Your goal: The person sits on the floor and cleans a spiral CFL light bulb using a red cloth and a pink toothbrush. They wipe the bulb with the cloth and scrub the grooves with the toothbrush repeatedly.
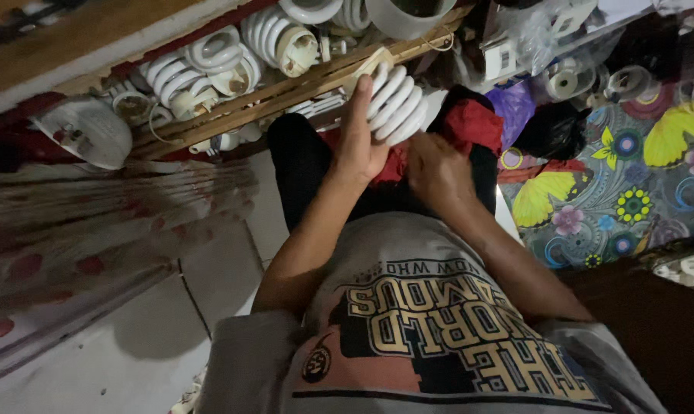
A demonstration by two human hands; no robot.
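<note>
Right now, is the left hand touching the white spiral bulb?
Touching. The head view shows the left hand with its fingers laid along the side of the white spiral bulb, no gap between them.

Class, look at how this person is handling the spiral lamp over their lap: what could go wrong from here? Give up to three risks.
1. The left hand grips the white spiral bulb by its glass coils; squeezing or twisting there could crack the tubing.
2. The right hand sits low beside the bulb, and its grip is hidden, so the bulb might slip onto the tiled floor.
3. The wooden crate of loose bulbs is close; a bump could break more.
</note>
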